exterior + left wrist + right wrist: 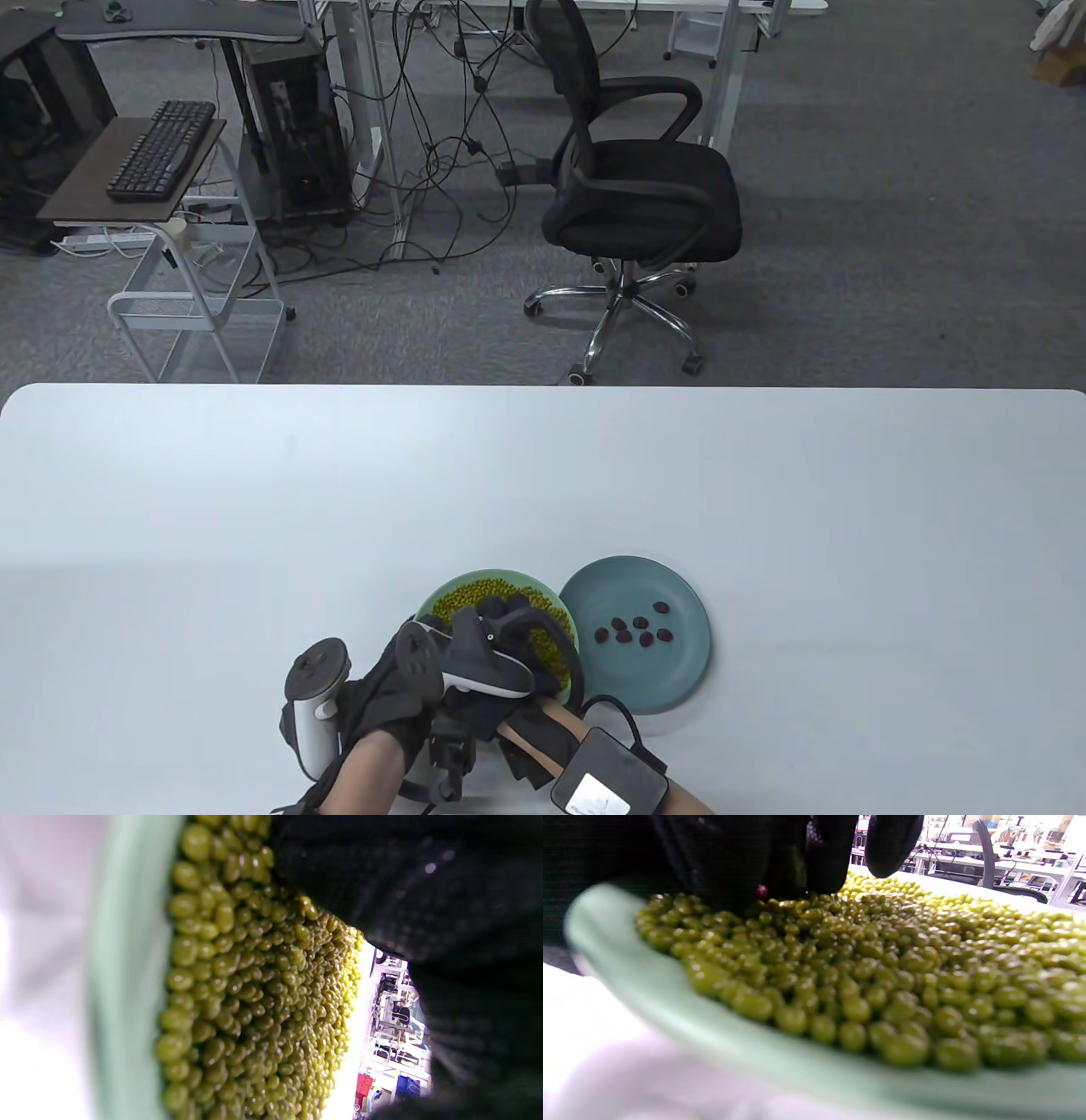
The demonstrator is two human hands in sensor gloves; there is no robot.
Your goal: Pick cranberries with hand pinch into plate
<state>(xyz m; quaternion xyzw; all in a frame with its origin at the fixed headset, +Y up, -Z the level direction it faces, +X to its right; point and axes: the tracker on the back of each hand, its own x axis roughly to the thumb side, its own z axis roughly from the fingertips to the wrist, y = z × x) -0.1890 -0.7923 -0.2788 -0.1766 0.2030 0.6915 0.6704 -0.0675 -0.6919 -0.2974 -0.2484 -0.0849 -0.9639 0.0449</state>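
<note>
A light green plate point(427, 601) heaped with green beans point(475, 590) stands near the table's front edge. My right hand point(517, 618) reaches down into the beans. In the right wrist view its fingertips point(823, 878) touch the heap and close around a small red cranberry point(762, 891). A blue plate point(683, 671) to the right holds several dark cranberries point(632, 633). My left hand point(394, 679) lies at the green plate's near left rim, its fingers hidden under the right hand's tracker. The left wrist view shows beans point(254, 993) and black glove point(424, 891).
The two plates touch side by side. A black cable and a sensor box point(607, 772) lie on my right forearm at the bottom edge. Beyond the table's far edge are an office chair point(640, 187) and a wire cart point(199, 314).
</note>
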